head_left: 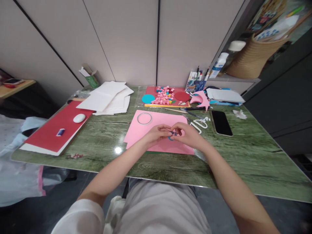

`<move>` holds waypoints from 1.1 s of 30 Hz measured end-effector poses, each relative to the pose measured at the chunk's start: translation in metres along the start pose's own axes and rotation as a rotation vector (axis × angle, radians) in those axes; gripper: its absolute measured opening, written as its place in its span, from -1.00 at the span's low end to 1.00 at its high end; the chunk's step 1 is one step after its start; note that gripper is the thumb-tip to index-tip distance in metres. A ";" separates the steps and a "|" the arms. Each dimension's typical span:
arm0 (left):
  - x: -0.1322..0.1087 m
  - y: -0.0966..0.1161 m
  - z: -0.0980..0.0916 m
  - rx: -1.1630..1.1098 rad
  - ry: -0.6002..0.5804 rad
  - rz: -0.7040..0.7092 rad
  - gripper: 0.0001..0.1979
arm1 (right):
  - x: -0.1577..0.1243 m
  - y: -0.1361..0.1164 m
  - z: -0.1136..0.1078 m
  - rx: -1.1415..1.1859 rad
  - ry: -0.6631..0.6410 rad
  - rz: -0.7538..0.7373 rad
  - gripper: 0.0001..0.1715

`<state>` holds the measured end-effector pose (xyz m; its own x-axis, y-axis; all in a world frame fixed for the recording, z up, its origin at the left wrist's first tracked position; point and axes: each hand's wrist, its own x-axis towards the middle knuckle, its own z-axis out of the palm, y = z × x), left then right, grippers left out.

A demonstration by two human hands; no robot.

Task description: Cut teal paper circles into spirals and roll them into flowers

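Both my hands meet over the pink paper sheets (136, 136) in front of me. My left hand (156, 135) pinches a small blue piece (171, 138), which looks like paper. On its other side, the bent fingers of my right hand (186, 134) are closed on the same piece. Fingers cover most of it, so its full shape is hidden. A thin round ring (144, 124) lies on the pink sheet, beyond my left hand. White scissors handles (203, 125) show to the right of my right hand.
Behind the sheets, pink paper balls (163, 97) lie between a blue disc (148, 98) and a red disc (182, 96). A phone (221, 122) rests at right. White sheets (104, 99) and a red sheet (53, 130) are at left. A pen box (195, 84) stands near the wall.
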<state>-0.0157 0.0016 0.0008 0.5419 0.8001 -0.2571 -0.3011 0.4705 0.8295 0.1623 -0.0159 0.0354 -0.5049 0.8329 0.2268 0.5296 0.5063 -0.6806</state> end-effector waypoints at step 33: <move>0.002 0.000 0.000 -0.098 0.133 0.126 -0.64 | 0.003 0.010 0.015 0.195 0.103 0.057 -0.63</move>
<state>-0.0143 0.0033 0.0003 0.3887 0.8939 -0.2234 -0.4379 0.3926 0.8088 0.1558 -0.0112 0.0184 -0.4003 0.8824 0.2474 0.4084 0.4134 -0.8138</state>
